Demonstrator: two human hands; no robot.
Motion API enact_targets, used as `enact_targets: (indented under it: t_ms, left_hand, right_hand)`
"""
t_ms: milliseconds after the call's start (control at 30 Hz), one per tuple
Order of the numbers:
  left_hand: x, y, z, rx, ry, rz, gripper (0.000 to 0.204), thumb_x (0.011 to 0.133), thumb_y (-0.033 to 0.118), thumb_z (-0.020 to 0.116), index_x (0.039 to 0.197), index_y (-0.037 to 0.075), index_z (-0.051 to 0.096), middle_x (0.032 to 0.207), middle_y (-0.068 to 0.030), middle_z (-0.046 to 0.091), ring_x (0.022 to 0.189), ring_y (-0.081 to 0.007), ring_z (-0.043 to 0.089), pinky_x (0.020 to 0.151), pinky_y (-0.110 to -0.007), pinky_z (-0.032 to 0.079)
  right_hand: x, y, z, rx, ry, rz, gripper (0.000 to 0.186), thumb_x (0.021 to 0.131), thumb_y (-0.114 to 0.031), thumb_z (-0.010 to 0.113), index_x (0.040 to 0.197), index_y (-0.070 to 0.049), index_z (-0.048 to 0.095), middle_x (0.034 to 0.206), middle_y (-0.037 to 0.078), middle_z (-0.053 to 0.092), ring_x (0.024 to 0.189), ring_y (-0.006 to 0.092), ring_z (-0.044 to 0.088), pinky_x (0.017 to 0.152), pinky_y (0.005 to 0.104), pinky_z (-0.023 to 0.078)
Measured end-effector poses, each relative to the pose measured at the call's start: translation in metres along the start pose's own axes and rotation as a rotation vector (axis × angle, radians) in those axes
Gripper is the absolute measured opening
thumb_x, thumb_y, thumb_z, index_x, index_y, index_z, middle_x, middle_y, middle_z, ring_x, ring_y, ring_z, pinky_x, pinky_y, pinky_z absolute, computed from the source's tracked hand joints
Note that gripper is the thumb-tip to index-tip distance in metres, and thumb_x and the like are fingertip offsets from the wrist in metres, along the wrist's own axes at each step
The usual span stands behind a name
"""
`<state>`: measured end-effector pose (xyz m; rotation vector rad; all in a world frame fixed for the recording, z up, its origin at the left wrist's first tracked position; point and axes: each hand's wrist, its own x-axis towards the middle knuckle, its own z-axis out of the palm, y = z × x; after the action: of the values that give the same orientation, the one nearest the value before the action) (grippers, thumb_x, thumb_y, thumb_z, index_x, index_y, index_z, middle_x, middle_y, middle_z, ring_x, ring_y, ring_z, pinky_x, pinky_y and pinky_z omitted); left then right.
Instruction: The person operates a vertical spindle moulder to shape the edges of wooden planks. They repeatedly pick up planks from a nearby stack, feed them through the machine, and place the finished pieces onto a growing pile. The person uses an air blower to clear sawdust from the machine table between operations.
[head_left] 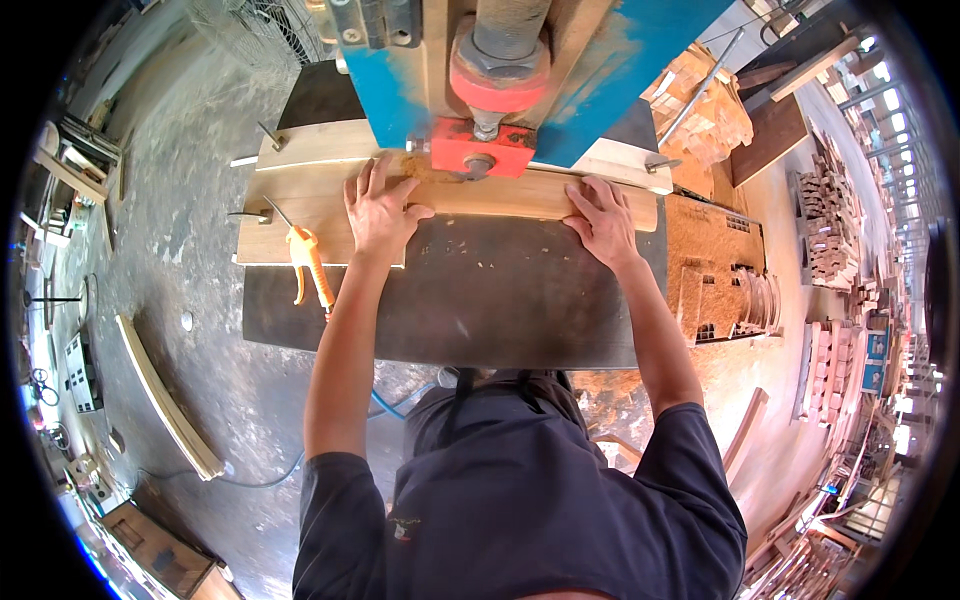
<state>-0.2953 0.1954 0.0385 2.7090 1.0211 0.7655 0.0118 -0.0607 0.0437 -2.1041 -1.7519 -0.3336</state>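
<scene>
A long, pale wooden strip [500, 198] lies crosswise on the dark machine table [500, 300], below a red block [482, 147] on a blue machine [625, 75]. My left hand [382, 212] grips the strip left of the block, fingers over its top and thumb toward the near edge. Toward the strip's right end, my right hand [603, 222] grips it in a similar way. Sawdust lies on the wood by the block. Whatever cutting part the machine has is hidden. An orange air blow gun [309, 262] rests on a wooden board [290, 228] beside my left forearm.
Metal pins or clamps [270, 137] stand on the boards at the left. Sawdust covers a surface [715, 250] to the right. A long wooden piece [165, 400] lies on the floor at the left, near a hose [265, 484]. Stacked wood [832, 225] stands far right.
</scene>
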Motion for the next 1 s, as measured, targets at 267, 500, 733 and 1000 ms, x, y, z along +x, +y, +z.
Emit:
enact_targets:
  t_ms: [267, 500, 733, 1000]
  left_hand:
    - [0.007, 0.004, 0.001, 0.025, 0.020, 0.010, 0.052, 0.062, 0.036, 0.096, 0.110, 0.022, 0.085, 0.149, -0.0070, 0.055, 0.141, -0.0293, 0.050, 0.118, -0.052, 0.035]
    - [0.009, 0.003, -0.001, 0.015, 0.013, 0.000, 0.051, 0.063, 0.036, 0.096, 0.112, 0.025, 0.084, 0.147, -0.0067, 0.056, 0.140, -0.0294, 0.051, 0.116, -0.054, 0.037]
    - [0.008, 0.002, 0.001, -0.015, 0.075, 0.030, 0.054, 0.062, 0.036, 0.095, 0.114, 0.027, 0.083, 0.140, -0.0060, 0.060, 0.139, -0.0292, 0.051, 0.115, -0.054, 0.037]
    - [0.009, 0.001, 0.003, -0.086, 0.070, 0.052, 0.048, 0.061, 0.036, 0.095, 0.104, 0.019, 0.082, 0.134, -0.0058, 0.061, 0.134, -0.0314, 0.053, 0.112, -0.054, 0.040]
  right_hand:
    - [0.004, 0.007, 0.003, -0.010, 0.010, -0.008, 0.054, 0.083, -0.028, 0.086, 0.134, -0.020, 0.071, 0.142, 0.009, 0.056, 0.129, 0.0343, 0.056, 0.104, 0.0512, 0.048]
    - [0.008, 0.005, -0.001, -0.010, -0.002, -0.021, 0.060, 0.081, -0.026, 0.085, 0.139, -0.019, 0.070, 0.143, 0.011, 0.057, 0.130, 0.0364, 0.056, 0.106, 0.0516, 0.048]
    - [-0.001, 0.005, 0.014, 0.005, 0.105, 0.007, 0.058, 0.081, -0.023, 0.085, 0.137, -0.019, 0.071, 0.148, 0.008, 0.058, 0.136, 0.0349, 0.054, 0.112, 0.0513, 0.044]
    - [-0.001, 0.008, 0.018, 0.035, 0.156, -0.013, 0.055, 0.081, -0.022, 0.084, 0.134, -0.016, 0.072, 0.145, 0.010, 0.060, 0.133, 0.0357, 0.056, 0.111, 0.0518, 0.044]
